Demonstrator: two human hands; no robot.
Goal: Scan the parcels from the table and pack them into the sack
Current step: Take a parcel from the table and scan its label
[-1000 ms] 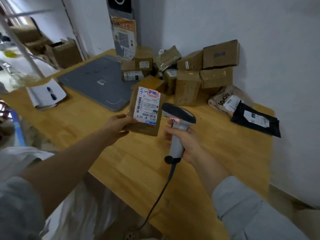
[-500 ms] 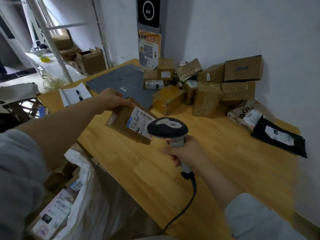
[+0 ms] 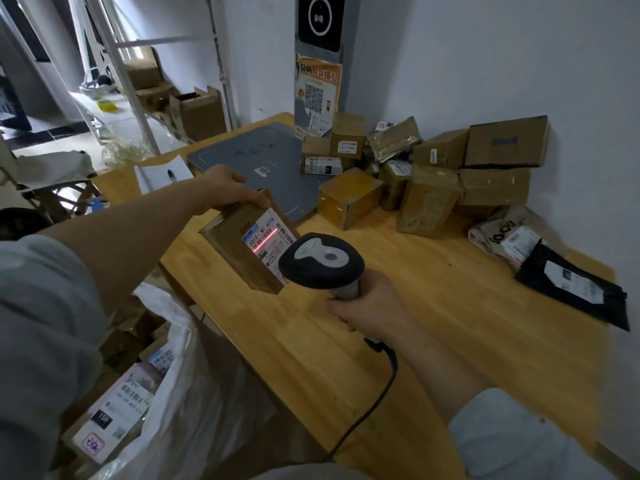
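Desk (image 3: 433,327): pale wood, in a white-walled corner, grey pad (image 3: 256,157) at back.
Pile: brown boxes (image 3: 429,199) against the wall (image 3: 485,64).
Left hand (image 3: 225,188): grips labelled parcel (image 3: 232,251) over desk edge.
Right hand (image 3: 367,308): clasps scanner (image 3: 320,259).
Sack (image 3: 183,393): white, beside desk, parcels inside.

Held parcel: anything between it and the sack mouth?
Nothing visible. The left hand holds the parcel at the table edge; the sack gapes open below-left, labelled parcels inside.
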